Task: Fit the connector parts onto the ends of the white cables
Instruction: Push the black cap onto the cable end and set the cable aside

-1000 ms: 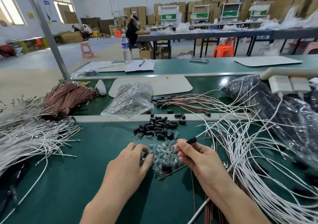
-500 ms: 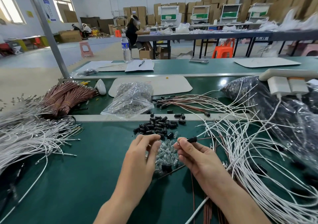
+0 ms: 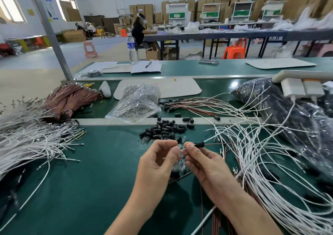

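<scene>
Since half a second ago the left hand (image 3: 158, 160) has closed the gap and now nearly meets the right hand (image 3: 203, 160) above the tabletop (image 3: 90, 189). The right grip is pinched on a black sleeve (image 3: 199, 144) already threaded on a thin wire that trails off to the right; the left grip looks pinched on a small clear part, though the fingertips hide it, so this is a judgement. The white cables (image 3: 261, 162) lie in a loose tangle just right of the right hand, with a second sheaf spread at far left. The likeliest slip is the tiny part dropping into the clear pile (image 3: 180, 164) directly beneath, where it would be lost among its like; a skewed push could also bend the wire end. The right wrist sits close to the tangle and could snag a loop. Loose black caps (image 3: 165, 129) lie just beyond the fingers. Open room is at near left, on bare green.
</scene>
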### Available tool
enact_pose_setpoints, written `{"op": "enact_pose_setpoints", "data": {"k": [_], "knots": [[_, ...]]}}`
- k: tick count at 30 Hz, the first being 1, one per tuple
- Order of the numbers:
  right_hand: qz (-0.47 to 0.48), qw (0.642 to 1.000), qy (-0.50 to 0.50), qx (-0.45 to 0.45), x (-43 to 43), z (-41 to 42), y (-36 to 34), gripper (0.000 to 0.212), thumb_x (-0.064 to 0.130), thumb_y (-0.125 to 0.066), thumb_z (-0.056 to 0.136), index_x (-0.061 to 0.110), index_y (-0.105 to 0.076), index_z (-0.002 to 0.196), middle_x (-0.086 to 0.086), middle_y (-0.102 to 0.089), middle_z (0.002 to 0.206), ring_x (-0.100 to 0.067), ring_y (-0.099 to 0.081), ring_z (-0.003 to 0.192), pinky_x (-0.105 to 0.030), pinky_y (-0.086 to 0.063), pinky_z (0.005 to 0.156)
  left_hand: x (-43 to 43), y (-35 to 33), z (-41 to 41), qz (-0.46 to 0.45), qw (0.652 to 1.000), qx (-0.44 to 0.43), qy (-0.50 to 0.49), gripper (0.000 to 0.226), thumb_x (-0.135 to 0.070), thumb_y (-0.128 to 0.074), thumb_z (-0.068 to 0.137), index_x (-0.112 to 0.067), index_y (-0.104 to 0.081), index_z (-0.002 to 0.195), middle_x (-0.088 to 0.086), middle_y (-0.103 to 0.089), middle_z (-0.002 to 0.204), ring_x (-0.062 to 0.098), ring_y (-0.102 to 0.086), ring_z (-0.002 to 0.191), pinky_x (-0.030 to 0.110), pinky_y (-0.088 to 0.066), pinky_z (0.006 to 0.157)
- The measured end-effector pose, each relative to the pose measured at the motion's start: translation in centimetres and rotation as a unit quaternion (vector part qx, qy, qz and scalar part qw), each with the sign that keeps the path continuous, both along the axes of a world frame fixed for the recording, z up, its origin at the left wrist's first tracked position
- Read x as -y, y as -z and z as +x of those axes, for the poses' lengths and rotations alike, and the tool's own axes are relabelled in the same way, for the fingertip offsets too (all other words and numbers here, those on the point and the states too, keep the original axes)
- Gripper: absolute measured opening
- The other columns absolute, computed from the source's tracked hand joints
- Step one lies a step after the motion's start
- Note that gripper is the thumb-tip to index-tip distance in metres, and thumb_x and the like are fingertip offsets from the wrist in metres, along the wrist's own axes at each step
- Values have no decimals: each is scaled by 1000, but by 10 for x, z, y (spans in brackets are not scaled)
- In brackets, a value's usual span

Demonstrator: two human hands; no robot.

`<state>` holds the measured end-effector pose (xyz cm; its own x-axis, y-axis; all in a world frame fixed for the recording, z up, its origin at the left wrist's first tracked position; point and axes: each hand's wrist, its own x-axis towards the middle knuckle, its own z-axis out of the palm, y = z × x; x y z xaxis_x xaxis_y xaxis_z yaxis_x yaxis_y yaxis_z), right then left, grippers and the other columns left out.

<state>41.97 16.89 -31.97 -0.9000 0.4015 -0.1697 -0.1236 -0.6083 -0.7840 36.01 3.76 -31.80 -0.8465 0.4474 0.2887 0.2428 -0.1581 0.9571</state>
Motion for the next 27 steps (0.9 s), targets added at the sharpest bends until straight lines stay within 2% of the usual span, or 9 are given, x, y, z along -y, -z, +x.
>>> {"op": "enact_pose_setpoints", "data": {"k": [3,11,21,27], "knots": [[2,1000,1,-5,1,0,1,26,25,-82,61,8,-82,81,-9,-75,78,-6,-68,62,-15,-56,58,-1,1,2,-3,1000,-8,12,20,-32,-68,84,-18,-69,99,-3,-77,90,9,-73,86,15,-53,75],[8,1000,3,-8,3,0,1,30,26,-84,60,7,-82,83,-9,-74,78,-7,-68,63,-15,-55,59,0,0,1,-1,1000,-17,20,21,-30,-68,84,-15,-70,99,-7,-78,90,6,-74,86,12,-52,74],[29,1000,5,-11,6,3,-2,21,25,-80,64,11,-82,79,-6,-73,73,-7,-69,65,-15,-56,61,4,3,-3,-37,997,-61,-1,14,-31,-69,86,-25,-72,98,-12,-77,89,6,-73,88,15,-53,78],[46,999,12,-14,9,2,-1,22,26,-79,64,12,-83,81,-6,-74,74,-9,-70,67,-16,-56,63,4,7,-3,-24,998,-60,-16,15,-32,-70,85,-26,-73,99,-10,-78,89,8,-74,85,16,-55,77]]}}
